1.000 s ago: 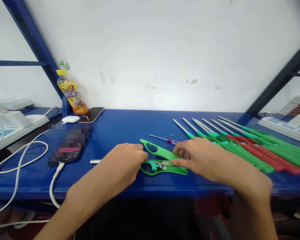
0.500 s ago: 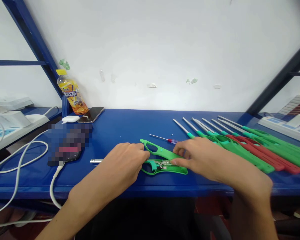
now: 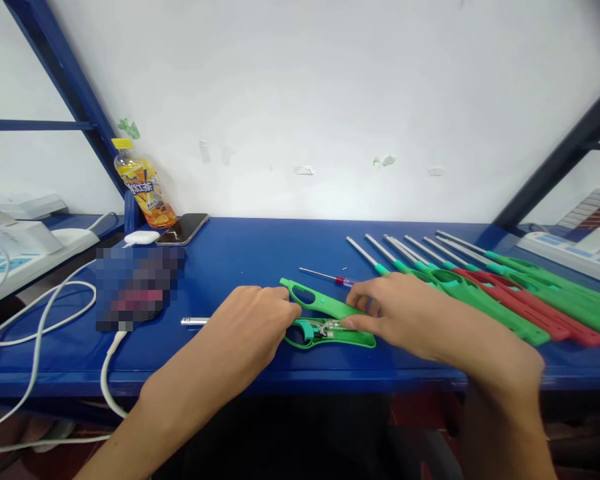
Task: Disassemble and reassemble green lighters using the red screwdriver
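An opened green lighter body lies near the front edge of the blue table, its inner wires and teal trigger showing. A loose green shell half lies just behind it. My left hand is curled over the lighter's front end, where its metal tube sticks out to the left. My right hand pinches the lighter's inner parts from the right, fingers bent together. A small red-handled screwdriver rests behind the hands.
Several green and red long-nosed lighters lie in a row at the right. At the left are a juice bottle, a phone, a blurred-out object, white cables and a power strip. Another strip sits far right.
My left hand has crept slightly to the right along the lighter. The right hand and the lighter stay almost where they were.
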Tool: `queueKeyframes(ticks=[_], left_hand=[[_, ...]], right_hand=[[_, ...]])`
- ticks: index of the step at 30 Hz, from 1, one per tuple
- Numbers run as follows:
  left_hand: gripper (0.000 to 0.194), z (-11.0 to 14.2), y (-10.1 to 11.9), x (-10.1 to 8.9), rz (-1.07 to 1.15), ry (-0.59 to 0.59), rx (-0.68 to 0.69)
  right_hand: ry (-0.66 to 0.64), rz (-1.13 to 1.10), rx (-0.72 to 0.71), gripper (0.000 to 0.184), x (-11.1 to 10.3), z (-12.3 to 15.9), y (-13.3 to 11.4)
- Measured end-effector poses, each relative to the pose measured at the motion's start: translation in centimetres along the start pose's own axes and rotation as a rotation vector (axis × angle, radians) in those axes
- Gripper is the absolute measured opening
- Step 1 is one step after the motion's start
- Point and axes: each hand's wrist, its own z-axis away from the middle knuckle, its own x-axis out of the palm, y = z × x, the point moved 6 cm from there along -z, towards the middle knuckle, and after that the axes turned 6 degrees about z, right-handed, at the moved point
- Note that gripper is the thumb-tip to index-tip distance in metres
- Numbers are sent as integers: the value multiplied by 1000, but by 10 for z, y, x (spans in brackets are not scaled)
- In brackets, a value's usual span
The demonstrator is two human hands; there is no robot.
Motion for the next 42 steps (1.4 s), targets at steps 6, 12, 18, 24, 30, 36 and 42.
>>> queueKeyframes(ticks=[6, 12, 18, 24, 30, 36, 42], left_hand=[[27, 2, 14, -6, -78, 62, 20], [30, 2, 17, -4, -98, 46, 24], [36, 13, 13, -4, -64, 46, -23], [36, 17, 6, -14, 16, 32, 6], [37, 16, 0, -51, -78, 292, -57], [38, 20, -17, -27, 152, 114, 9], [19, 11, -25, -14, 216, -49, -68]], right_hand=[[17, -1, 2, 29, -2, 0, 0], [17, 12, 7, 27, -3, 0, -1], [30, 25, -10, 30, -2, 0, -2], [74, 39, -26, 25, -9, 9, 1], [158, 82, -30, 20, -14, 31, 6], [160, 65, -198, 25, -3, 34, 3], [191, 94, -220, 24, 2, 30, 4]])
